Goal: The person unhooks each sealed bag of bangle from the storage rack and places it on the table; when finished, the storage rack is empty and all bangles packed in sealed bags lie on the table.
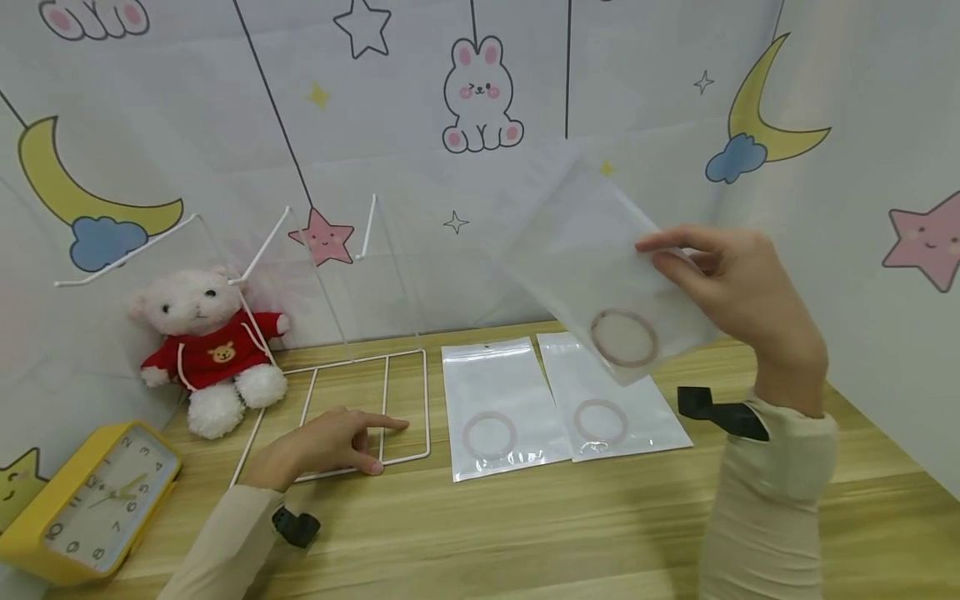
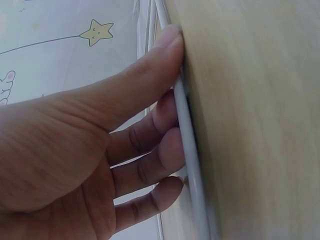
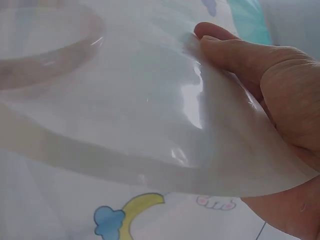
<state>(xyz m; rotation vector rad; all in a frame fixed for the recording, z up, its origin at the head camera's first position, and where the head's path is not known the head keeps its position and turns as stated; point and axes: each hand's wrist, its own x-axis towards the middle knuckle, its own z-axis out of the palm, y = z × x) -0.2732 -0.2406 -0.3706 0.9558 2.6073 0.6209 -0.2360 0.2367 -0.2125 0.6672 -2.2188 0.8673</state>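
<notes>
My right hand [image 1: 738, 287] pinches the edge of a translucent zip bag [image 1: 592, 250] between thumb and fingers, raised above the table and tilted. A pale pinkish bangle-like ring [image 1: 624, 337] lies inside it; the right wrist view shows the bag [image 3: 135, 115] close up. On the table, my left hand [image 1: 330, 446] rests at the base of a white wire rack [image 1: 427, 400], its index finger extended. In the left wrist view, the thumb [image 2: 170, 50] touches the rack's wire [image 2: 192, 165], and the other fingertips lie beside that wire.
Two flat bags, the left bag [image 1: 487, 375] and the right bag [image 1: 637, 417], lie right of the rack, each with a ring inside. A teddy bear [image 1: 213, 350] in red sits behind the rack. The yellow clock [image 1: 112, 500] stands front left. A printed curtain [image 1: 420, 125] hangs behind.
</notes>
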